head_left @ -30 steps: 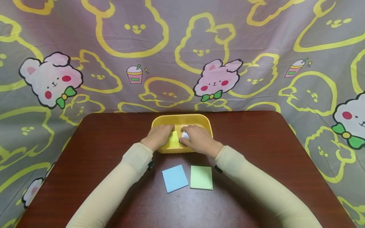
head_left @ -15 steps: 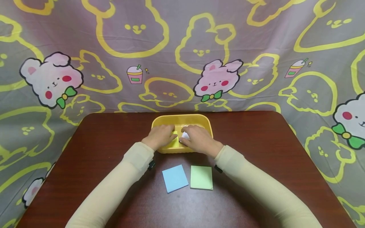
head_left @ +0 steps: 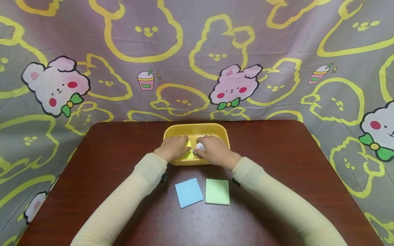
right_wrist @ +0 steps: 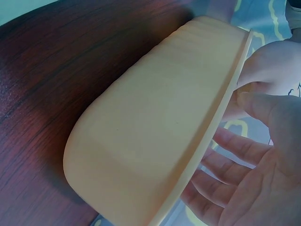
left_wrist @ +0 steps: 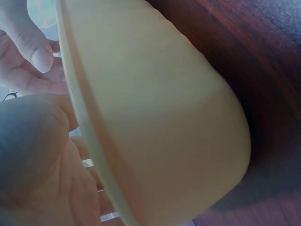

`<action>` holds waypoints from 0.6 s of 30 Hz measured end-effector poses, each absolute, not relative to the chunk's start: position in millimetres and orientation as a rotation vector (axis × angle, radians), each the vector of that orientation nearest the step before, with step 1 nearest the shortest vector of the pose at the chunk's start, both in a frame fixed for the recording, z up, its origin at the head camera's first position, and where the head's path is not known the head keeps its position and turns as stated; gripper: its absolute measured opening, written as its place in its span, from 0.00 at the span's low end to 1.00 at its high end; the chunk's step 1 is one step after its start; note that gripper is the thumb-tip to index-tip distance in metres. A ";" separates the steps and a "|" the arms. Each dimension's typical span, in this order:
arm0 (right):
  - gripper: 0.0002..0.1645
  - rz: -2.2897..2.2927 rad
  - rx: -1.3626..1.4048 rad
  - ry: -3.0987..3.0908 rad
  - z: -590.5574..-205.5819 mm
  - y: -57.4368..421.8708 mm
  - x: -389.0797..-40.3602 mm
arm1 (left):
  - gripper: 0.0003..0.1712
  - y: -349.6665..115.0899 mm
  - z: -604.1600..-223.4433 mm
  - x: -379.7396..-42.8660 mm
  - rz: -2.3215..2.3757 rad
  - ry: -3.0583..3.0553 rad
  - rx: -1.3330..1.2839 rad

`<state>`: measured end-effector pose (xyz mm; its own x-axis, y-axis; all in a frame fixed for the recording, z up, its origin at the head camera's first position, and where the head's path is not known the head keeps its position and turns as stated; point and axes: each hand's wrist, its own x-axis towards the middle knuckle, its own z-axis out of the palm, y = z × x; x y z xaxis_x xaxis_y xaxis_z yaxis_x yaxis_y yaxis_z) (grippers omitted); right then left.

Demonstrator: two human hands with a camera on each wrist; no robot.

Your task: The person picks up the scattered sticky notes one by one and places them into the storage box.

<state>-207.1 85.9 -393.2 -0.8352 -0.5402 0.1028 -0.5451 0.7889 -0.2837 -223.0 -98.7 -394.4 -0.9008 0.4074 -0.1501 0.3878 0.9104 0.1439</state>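
A yellow plastic bin (head_left: 197,128) stands at the far middle of the table, both hands reaching in over its near rim. My left hand (head_left: 173,147) lies over a bright yellow square pad (head_left: 188,154), thumb and index finger spread apart at it. My right hand (head_left: 215,150) is beside it, over a white piece (head_left: 200,146) that shows between thumb and index finger. In the right wrist view, the right hand's fingers (right_wrist: 225,167) are spread and fairly straight behind the bin's rim. The left wrist view has the left hand's fingertips hidden behind the bin wall (left_wrist: 155,103).
On the table before the bin lie a light blue square pad (head_left: 189,193), slightly turned, and a pale green square pad (head_left: 217,191) beside it. A grey curtain (head_left: 197,68) with cartoon animals hangs behind the dark red-brown table (head_left: 277,164).
My left hand has shifted slightly right, and its thumb now shows over the yellow pad. The right hand has barely moved. The pads and bin stay where they were.
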 end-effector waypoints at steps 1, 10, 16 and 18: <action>0.26 0.478 0.898 -2.955 -393.5 86.0 -207.2 | 0.24 -98.8 -394.3 -222.8 0.158 2.898 0.608; 0.26 0.501 0.899 -2.938 -394.6 88.5 -206.3 | 0.28 -98.1 -390.5 -219.4 0.152 2.916 0.618; 0.26 0.555 0.924 -2.887 -395.0 93.1 -202.0 | 0.26 -97.4 -390.7 -215.0 0.138 2.952 0.659; 0.26 0.566 0.920 -2.874 -394.6 94.9 -199.6 | 0.26 -97.5 -389.7 -212.7 0.137 2.963 0.669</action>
